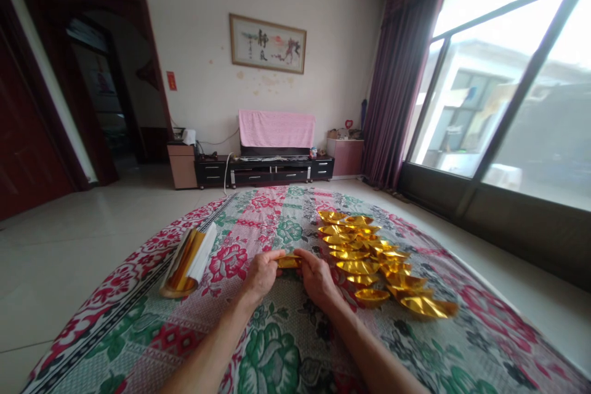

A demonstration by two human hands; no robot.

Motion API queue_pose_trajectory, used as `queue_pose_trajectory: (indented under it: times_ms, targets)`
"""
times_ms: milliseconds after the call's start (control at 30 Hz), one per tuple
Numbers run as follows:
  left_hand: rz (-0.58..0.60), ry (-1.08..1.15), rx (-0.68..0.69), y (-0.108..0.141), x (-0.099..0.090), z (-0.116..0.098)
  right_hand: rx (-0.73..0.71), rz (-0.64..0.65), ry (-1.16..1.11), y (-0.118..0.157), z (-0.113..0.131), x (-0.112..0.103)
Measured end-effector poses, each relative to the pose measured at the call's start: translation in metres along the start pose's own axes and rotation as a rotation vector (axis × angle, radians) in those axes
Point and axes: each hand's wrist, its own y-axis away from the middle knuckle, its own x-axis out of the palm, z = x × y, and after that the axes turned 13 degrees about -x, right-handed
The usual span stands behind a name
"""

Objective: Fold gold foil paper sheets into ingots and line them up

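Between my two hands is a small folded piece of gold foil paper (289,262), held level just above the patterned cloth. My left hand (262,273) pinches its left end, and my right hand (318,276) pinches the right end. Both hands are closed, with thumbs and fingers pressed on the paper. To the right, several boat-shaped gold paper ingots (359,267) lie in rough rows on the cloth. On the left rests a curled stack of gold and white paper sheets (188,261).
A flowered red, green and grey cloth (272,357) covers the surface under my hands. Beyond it stands a low black cabinet (270,173) with a pink cloth (277,128) draped over a screen. A purple curtain (392,74) and large windows are at the right.
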Motion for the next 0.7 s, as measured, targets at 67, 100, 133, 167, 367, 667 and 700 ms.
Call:
queue_pose_trajectory:
  times_ms: [67, 100, 133, 167, 367, 667, 700]
  targets:
    - [-0.010, 0.001, -0.004, 0.001, 0.001, -0.002, -0.004, -0.001, -0.001, 0.000, -0.001, 0.001]
    - [-0.013, 0.001, -0.003, 0.002, 0.001, -0.002, -0.004, -0.003, -0.002, 0.000, -0.001, 0.001]
    - [-0.015, 0.002, -0.001, 0.003, 0.001, -0.003, -0.001, -0.003, -0.003, 0.000, -0.001, 0.001]
    - [-0.013, 0.002, 0.001, 0.003, 0.001, -0.003, 0.001, -0.003, -0.003, 0.000, -0.001, 0.001]
    - [-0.004, -0.007, -0.009, 0.005, 0.001, -0.004, -0.003, -0.003, 0.003, 0.001, 0.004, 0.000]
    - [0.000, 0.004, -0.037, 0.009, 0.001, -0.009, 0.000, 0.001, 0.023, -0.001, 0.013, -0.003]
    - [0.001, 0.003, -0.036, 0.008, 0.001, -0.009, 0.000, 0.004, 0.025, -0.001, 0.012, -0.003]
